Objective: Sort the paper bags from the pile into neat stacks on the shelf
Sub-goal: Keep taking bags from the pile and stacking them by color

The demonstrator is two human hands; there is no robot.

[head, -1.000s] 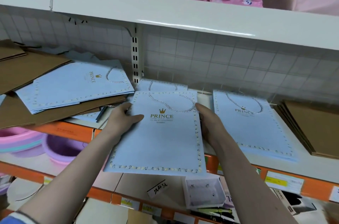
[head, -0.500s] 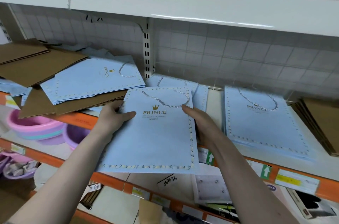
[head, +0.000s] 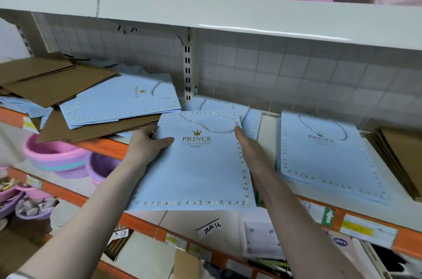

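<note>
Head view: the white metal shelf (head: 269, 121) with its orange front rail runs across in front of me; on its left lies the loose pile of flat brown and pale blue paper bags (head: 91, 107); to the right sits a neat stack of pale blue PRINCE bags (head: 324, 159), and beyond it a stack of brown paper bags (head: 402, 159); between pile and stack I hold one flat pale blue PRINCE paper bag (head: 196, 169), its lower part hanging past the shelf edge; my left hand (head: 146, 143) grips its left edge, thumb on top; my right hand (head: 249, 148) lies straight-fingered against its right edge.
</note>
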